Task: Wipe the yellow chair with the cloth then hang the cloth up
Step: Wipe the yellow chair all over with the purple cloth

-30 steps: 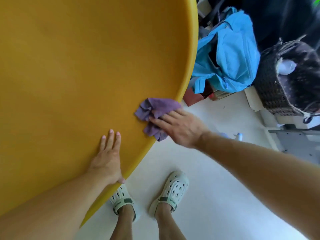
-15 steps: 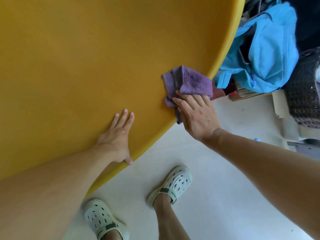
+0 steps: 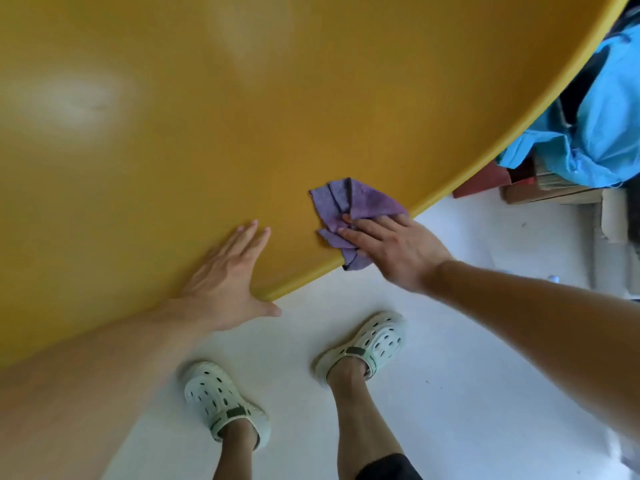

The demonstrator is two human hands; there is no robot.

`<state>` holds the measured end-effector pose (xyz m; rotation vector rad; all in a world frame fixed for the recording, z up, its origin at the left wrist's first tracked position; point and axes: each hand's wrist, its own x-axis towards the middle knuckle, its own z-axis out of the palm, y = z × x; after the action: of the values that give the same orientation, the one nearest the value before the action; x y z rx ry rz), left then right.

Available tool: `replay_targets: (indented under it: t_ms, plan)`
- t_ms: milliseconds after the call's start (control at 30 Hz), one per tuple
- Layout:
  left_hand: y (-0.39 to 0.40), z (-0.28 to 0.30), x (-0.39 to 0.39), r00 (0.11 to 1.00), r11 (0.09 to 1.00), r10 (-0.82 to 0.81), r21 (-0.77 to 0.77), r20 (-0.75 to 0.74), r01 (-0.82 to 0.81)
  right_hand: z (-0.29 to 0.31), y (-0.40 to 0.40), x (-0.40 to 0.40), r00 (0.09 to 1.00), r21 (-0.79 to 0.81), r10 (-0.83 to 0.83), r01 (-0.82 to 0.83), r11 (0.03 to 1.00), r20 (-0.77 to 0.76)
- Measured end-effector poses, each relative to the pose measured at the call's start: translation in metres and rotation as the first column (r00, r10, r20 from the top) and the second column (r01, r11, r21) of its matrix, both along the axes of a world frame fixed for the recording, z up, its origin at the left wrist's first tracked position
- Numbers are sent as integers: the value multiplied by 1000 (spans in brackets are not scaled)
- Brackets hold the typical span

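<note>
White floor, clutter stacked at right edge.

Pale glossy floor [image 3: 450,341] is seen across the lower frame, evenly lit by soft daylight. A blue fabric bag [image 3: 602,133] is piled at upper right over dark items. A red box [image 3: 479,180] and flat cardboard [image 3: 554,194] are set on the floor beneath it. A pale panel [image 3: 614,216] is propped beside them.

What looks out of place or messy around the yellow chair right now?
Nothing on the smooth yellow plastic chair looks damaged or spilled. The crumpled purple cloth lies under the right hand, one corner hanging off the rim. A rumpled bright blue fabric bag sits heaped on stacked items behind.
</note>
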<state>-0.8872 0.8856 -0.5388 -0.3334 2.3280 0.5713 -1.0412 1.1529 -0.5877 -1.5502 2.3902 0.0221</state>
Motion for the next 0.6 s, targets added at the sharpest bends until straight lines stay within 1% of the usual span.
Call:
replay_targets:
  t_ms: [33, 67, 133, 167, 233, 300, 400, 533, 600]
  plan:
    - [-10, 1, 12, 1000, 999, -9, -33, 21, 10, 8, 10, -28, 997, 34, -6, 9, 999, -82]
    - [-17, 1, 21, 1000, 999, -12, -52, 29, 14, 17, 20, -58, 982, 53, -81, 91, 994, -169]
    - [-23, 1, 32, 1000, 999, -7, -38, 17, 7, 39, 40, -111, 906, 46, -278, 308, 950, -318]
    - [-21, 1, 36, 1000, 1000, 2, -22, -2, -2, 49, 47, -128, 875, 34, -333, 367, 929, -350]
    - [-16, 3, 40, 999, 1000, 24, 14, -29, -24, 57, 45, -134, 863, 57, -372, 414, 909, -341]
    - [-13, 5, 46, 998, 998, 42, 55, -45, -40, 46, 25, -107, 867, 79, -434, 464, 883, -245]
    - [-19, 8, 59, 991, 993, 83, 94, -102, -74, 14, -19, -19, 854, 41, -519, 520, 853, -41]
    - [-45, 19, 80, 970, 985, 147, 113, -193, -127, -4, -97, 126, 800, -113, -543, 582, 805, 257]
    - [-62, 26, 88, 943, 986, 164, 73, -288, -149, 4, -145, 177, 774, -189, -508, 602, 776, 378]
